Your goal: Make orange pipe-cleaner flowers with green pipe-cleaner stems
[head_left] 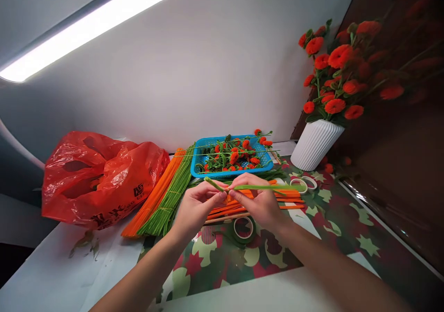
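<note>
A green pipe cleaner (267,187) runs between my two hands, its short end poking up on the left and its long end stretching to the right. My left hand (198,204) pinches it between thumb and fingertips. Close beside it, my right hand (257,205) grips the same stem, thumb and fingers pressed together. A small orange bit shows at the fingertips; its shape is mostly hidden. Below the hands lie loose orange pipe cleaners (289,201) and a roll of dark green tape (254,232).
Behind stands a blue basket (194,161) of small orange flowers. To the left are bundled green pipe cleaners (168,205), bundled orange pipe cleaners (152,196) and a red plastic bag (138,164). White-rimmed tape rolls (312,183) and a white vase (314,145) are at right, on the patterned cloth (243,270).
</note>
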Demonstrator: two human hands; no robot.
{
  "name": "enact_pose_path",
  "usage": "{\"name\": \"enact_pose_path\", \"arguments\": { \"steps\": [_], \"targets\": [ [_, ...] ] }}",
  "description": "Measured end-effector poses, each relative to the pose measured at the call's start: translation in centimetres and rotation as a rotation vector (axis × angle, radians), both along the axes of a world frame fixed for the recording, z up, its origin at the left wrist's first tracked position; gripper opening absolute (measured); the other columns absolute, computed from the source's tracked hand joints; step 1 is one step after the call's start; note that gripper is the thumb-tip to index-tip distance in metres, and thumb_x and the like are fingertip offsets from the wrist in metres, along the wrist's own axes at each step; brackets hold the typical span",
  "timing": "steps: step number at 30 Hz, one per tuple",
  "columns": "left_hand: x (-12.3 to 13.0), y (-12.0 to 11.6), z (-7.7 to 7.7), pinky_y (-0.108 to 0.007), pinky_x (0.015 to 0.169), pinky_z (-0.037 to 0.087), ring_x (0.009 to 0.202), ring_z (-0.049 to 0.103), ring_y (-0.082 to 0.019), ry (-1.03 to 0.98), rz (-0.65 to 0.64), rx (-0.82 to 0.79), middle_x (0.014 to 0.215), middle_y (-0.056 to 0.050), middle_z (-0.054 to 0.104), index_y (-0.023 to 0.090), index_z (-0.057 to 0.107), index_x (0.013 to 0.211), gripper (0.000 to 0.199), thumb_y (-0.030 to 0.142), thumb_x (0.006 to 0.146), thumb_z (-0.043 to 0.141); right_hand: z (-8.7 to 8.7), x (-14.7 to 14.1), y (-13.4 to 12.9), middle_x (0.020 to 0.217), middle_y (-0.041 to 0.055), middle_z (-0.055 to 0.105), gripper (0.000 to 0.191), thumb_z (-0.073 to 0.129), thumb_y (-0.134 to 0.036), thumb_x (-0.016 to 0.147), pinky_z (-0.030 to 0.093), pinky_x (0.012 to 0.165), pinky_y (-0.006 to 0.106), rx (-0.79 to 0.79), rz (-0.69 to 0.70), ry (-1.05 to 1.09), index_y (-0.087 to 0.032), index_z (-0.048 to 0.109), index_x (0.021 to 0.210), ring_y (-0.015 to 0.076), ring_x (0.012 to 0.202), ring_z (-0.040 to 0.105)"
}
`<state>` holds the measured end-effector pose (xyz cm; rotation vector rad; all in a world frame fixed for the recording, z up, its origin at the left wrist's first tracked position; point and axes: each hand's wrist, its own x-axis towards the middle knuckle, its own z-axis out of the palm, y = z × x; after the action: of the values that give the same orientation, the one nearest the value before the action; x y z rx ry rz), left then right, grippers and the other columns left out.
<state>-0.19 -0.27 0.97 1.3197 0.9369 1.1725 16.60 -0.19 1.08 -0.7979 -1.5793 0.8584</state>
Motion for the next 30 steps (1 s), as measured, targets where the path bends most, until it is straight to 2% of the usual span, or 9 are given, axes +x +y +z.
{"name": "enact_pose_path", "arguments": {
  "steps": [5,9,13,16,20,22,26,28,30],
  "targets": [
    [-0.1,0.0,0.9,-0.026,0.064,0.052,0.074,0.062,-0.017,0.065,0.012,0.062,0.083,-0.007,0.067,0.015,0.069,0.067,0.018,0.032,0.072,0.072,0.2,0.4,0.3,0.086,0.0031,0.059,0.020,0.061,-0.035,0.085,0.046,0.080,0.033,-0.045,0.127,-0.007,-0.021,0.068,0.072,0.0167,0.084,0.058],
    [-0.1,0.0,0.9,-0.025,0.063,0.049,0.072,0.058,-0.015,0.103,-0.008,0.092,0.080,-0.005,0.063,0.016,0.067,0.065,0.019,0.031,0.073,0.072,0.7,0.8,0.4,0.089,0.0026,0.058,0.019,0.061,-0.034,0.086,0.043,0.087,0.035,-0.051,0.171,-0.162,-0.021,0.067,0.073,0.0179,0.091,0.056],
    [0.1,-0.1,0.8,-0.025,0.063,0.048,0.069,0.057,-0.014,0.100,0.022,0.072,0.079,-0.004,0.062,0.016,0.066,0.066,0.018,0.032,0.074,0.071,0.8,0.7,0.1,0.090,0.0025,0.063,0.008,0.065,-0.029,0.083,0.042,0.090,0.038,0.022,0.035,-0.214,-0.023,0.069,0.079,0.0193,0.092,0.058],
    [0.1,-0.2,0.7,-0.025,0.064,0.048,0.068,0.058,-0.014,0.104,0.069,0.070,0.079,-0.004,0.063,0.016,0.065,0.066,0.019,0.033,0.076,0.069,0.1,0.0,-0.3,0.089,0.0030,0.067,0.012,0.073,-0.027,0.075,0.048,0.084,0.036,0.030,-0.117,-0.132,-0.023,0.069,0.085,0.0207,0.089,0.061],
    [0.1,-0.3,0.3,-0.026,0.068,0.048,0.073,0.059,-0.015,0.121,0.079,0.095,0.084,-0.005,0.064,0.016,0.066,0.068,0.018,0.032,0.077,0.068,-0.9,-0.7,-0.9,0.084,0.0035,0.069,0.005,0.071,-0.023,0.076,0.051,0.075,0.033,0.047,-0.210,-0.057,-0.022,0.069,0.081,0.0193,0.081,0.065],
    [0.2,-0.3,0.2,-0.025,0.068,0.047,0.074,0.058,-0.015,0.115,0.062,0.093,0.082,-0.004,0.063,0.016,0.065,0.069,0.018,0.031,0.078,0.067,-1.0,-0.7,-1.0,0.083,0.0031,0.071,0.005,0.069,-0.020,0.078,0.051,0.073,0.032,0.121,-0.215,-0.078,-0.023,0.070,0.083,0.0187,0.079,0.065],
    [0.2,-0.1,0.3,-0.022,0.065,0.045,0.069,0.054,-0.012,0.116,0.054,0.087,0.074,-0.002,0.058,0.015,0.063,0.066,0.020,0.030,0.079,0.066,-0.3,-0.1,-0.9,0.080,0.0018,0.072,0.016,0.060,-0.015,0.085,0.051,0.069,0.032,0.285,-0.116,-0.190,-0.025,0.071,0.091,0.0169,0.073,0.062],
    [0.2,-0.1,0.4,-0.022,0.065,0.044,0.069,0.054,-0.012,0.118,0.056,0.080,0.073,-0.001,0.058,0.015,0.063,0.066,0.020,0.030,0.078,0.067,-0.1,0.1,-0.7,0.080,0.0021,0.071,0.017,0.059,-0.013,0.085,0.051,0.068,0.032,0.327,-0.093,-0.248,-0.024,0.071,0.090,0.0169,0.074,0.062],
    [0.2,-0.1,0.5,-0.021,0.065,0.045,0.069,0.054,-0.011,0.106,0.048,0.043,0.073,-0.001,0.058,0.014,0.064,0.067,0.020,0.031,0.078,0.067,-0.1,0.0,-0.6,0.082,0.0025,0.071,0.013,0.062,-0.013,0.081,0.052,0.070,0.032,0.318,-0.137,-0.228,-0.023,0.069,0.087,0.0171,0.077,0.064]
  ]
}}
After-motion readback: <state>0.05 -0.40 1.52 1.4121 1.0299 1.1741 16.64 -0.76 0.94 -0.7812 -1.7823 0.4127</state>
